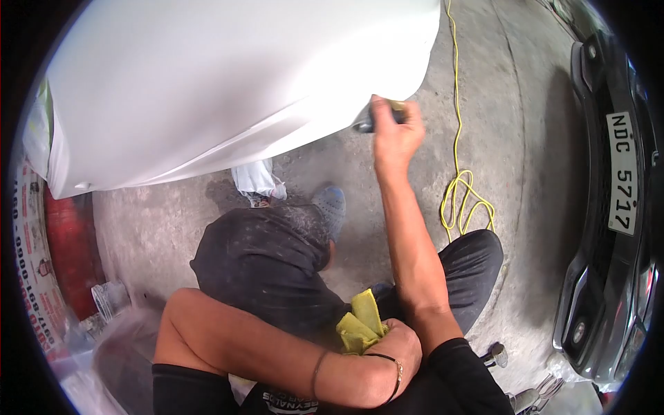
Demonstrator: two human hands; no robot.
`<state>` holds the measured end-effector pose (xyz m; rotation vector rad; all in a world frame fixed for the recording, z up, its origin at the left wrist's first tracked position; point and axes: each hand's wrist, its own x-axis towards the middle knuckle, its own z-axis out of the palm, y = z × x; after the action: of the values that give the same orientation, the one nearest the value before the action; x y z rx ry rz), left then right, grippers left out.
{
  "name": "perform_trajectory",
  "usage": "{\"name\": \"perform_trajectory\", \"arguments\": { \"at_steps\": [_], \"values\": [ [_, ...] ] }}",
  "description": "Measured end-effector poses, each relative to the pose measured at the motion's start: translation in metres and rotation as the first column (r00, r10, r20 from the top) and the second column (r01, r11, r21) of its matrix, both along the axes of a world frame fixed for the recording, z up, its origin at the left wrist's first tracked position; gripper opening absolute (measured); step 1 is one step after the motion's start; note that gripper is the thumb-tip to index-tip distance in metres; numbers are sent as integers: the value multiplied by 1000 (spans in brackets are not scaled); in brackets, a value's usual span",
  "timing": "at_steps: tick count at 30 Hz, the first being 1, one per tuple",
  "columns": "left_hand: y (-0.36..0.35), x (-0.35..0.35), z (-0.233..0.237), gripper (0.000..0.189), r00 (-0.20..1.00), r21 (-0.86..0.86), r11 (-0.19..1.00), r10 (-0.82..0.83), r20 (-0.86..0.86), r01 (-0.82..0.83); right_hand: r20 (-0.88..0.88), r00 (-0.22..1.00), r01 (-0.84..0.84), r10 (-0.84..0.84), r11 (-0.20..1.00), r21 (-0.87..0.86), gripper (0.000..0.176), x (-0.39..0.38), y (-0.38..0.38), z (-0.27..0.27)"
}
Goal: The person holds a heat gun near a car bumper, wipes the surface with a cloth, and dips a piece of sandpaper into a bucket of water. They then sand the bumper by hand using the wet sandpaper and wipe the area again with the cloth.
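My right hand (398, 131) is raised at the lower right edge of a large white car panel (228, 83). It grips a dark sanding block (365, 124) with a yellowish sheet showing at the fingers; motion blurs it somewhat. The block meets or nearly meets the panel's edge; exact contact cannot be told. Close to my body, my left hand (400, 348) is closed around folded yellow sandpaper (362, 322), whose ends stick up above the fingers. A bracelet and a dark band circle my left wrist.
A yellow cord (456, 131) runs along the concrete floor, coiled near my knee. On the right stands a dark car bumper (588, 263) with a licence plate (620, 173). Whitish cloth or plastic (257, 178) hangs below the panel. A red cylinder (72, 242) and printed banner (38, 277) are left.
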<state>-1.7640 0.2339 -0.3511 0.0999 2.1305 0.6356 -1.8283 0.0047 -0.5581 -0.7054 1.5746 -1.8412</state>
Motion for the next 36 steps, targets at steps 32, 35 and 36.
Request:
{"name": "perform_trajectory", "arguments": {
  "at_steps": [32,35,36],
  "values": [
    [0,14,3,26,977,-46,999,-37,-211,28,-209,978,-33,29,999,-12,19,6,2,-9],
    [2,15,1,25,978,-47,998,-42,-203,33,-34,999,-23,23,1000,4,18,-4,-1,3],
    [3,17,1,25,974,-66,998,-23,-225,8,87,996,-5,-2,997,71,19,-3,0,11]
  ]
}}
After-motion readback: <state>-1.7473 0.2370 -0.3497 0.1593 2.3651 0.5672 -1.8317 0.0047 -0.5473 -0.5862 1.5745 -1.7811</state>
